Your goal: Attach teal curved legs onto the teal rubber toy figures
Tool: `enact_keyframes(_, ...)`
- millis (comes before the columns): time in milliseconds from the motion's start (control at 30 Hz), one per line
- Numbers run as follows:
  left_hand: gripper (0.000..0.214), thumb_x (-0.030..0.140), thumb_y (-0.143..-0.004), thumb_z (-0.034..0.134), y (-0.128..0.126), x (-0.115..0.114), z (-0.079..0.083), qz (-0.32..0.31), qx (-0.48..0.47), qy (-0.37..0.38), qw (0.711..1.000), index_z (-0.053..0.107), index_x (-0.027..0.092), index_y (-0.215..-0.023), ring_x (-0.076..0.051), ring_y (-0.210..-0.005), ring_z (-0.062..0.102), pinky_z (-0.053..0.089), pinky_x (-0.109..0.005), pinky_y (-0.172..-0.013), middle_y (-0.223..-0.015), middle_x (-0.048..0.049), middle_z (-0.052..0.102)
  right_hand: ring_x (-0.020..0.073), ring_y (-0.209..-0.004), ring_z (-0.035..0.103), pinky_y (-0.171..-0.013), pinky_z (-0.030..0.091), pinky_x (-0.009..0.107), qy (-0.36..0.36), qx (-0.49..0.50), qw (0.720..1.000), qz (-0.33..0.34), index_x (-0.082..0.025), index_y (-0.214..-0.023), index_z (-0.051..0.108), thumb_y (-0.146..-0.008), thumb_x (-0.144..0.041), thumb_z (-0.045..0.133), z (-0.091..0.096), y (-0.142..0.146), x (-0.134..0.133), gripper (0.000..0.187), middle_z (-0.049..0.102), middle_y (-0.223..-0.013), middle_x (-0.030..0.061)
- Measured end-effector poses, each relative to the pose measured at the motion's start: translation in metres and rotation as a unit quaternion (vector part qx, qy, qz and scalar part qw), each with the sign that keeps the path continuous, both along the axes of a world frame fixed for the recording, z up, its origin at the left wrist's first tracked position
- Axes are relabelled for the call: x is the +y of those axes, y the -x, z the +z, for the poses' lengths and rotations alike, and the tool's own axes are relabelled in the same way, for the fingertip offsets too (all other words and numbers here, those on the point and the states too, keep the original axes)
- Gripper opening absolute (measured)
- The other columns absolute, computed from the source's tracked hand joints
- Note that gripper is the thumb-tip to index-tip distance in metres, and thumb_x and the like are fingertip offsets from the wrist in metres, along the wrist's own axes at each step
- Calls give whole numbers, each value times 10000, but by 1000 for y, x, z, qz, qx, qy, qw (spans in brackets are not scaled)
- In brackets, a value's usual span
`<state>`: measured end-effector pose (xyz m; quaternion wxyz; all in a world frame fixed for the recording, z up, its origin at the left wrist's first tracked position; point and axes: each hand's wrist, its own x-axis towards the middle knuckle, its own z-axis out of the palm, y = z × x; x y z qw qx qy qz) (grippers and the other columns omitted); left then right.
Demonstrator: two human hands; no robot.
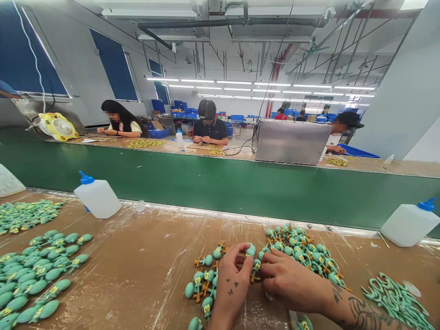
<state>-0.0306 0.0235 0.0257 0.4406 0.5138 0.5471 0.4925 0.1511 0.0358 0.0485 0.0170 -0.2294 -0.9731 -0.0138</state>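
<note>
two bare hands work close together over a brown counter (130, 284). the left hand (233, 282) curls its fingers (240, 257) around one teal rubber figure (250, 250). the right hand (292, 279), on a tattooed forearm (364, 314), reaches in with fingers half curled, its grip unclear. two heaps of figures (299, 247) lie under them, with more in rows (37, 275) at left and two white squeeze bottles (98, 197) beyond.
</note>
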Motion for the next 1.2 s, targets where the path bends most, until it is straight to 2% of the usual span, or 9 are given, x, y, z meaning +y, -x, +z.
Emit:
enact_keyframes(267,287,329,-714,662,-1,2,0,12,-49,10,999,729,172,-945,-276,-852,674,516,-430,-844,-985,-109,752,202,-810,515,-701,358,347,-5,-15,997,80,-173,-682,644,-846,-175,894,-12,9,-3,299,646,-746,-11)
enact_keyframes(433,413,378,-672,741,-1,0,-1,-12,-198,68,978,720,151,-1016,-199,-732,668,532,-305,-622,-901,-82,741,185,-809,572,-738,434,275,97,113,989,1,-220,-762,722,-689,-45,844,-7,5,-10,226,664,-816,-30)
enact_keyframes(533,434,363,-597,875,-4,-3,-1,-56,-357,103,927,731,164,-955,-118,-635,613,483,-208,-503,-792,-10,680,155,-874,631,-806,471,202,163,229,956,-78,-209,-849,761,-712,5,631,-2,-9,-20,285,693,-944,-2)
enact_keyframes(600,426,334,-560,930,-7,-5,-1,-89,-428,110,893,719,182,-897,-89,-588,583,448,-166,-447,-729,19,648,144,-772,652,-725,488,186,186,287,930,-131,-189,-859,773,-737,-43,565,-2,-20,-28,282,699,-842,11)
enact_keyframes(667,404,325,-572,939,-9,-7,0,-119,-452,108,877,693,192,-864,-72,-565,577,429,-136,-430,-689,30,637,149,-667,636,-627,479,191,240,361,881,-190,-193,-843,789,-747,-134,598,-4,-29,-37,222,696,-748,10)
enact_keyframes(800,386,312,-580,940,-14,-12,1,-167,-463,100,865,671,187,-827,-61,-573,595,417,-110,-432,-703,27,644,160,-626,623,-578,488,199,429,547,660,-285,-240,-850,804,-726,-320,851,-6,-29,-56,155,692,-702,-13)
enact_keyframes(867,396,325,-570,944,-15,-14,1,-187,-463,93,861,667,190,-820,-70,-589,605,431,-112,-433,-726,21,652,183,-614,647,-579,528,233,451,586,605,-296,-230,-860,802,-727,-444,917,-4,-22,-63,276,687,-682,-5)
enact_keyframes(1000,400,320,-561,947,-17,-15,1,-211,-467,90,854,666,194,-816,-80,-600,607,474,-122,-425,-741,20,649,244,-689,703,-655,591,297,424,598,611,-300,-217,-876,803,-745,-612,897,-6,-13,-65,426,733,-750,40)
enact_keyframes(1200,396,335,-568,943,-17,-15,-1,-217,-459,88,857,671,190,-816,-92,-597,610,474,-120,-390,-734,11,644,194,-724,670,-669,538,208,340,561,712,-252,-250,-937,793,-906,-490,793,-19,-21,-58,242,732,-822,28)
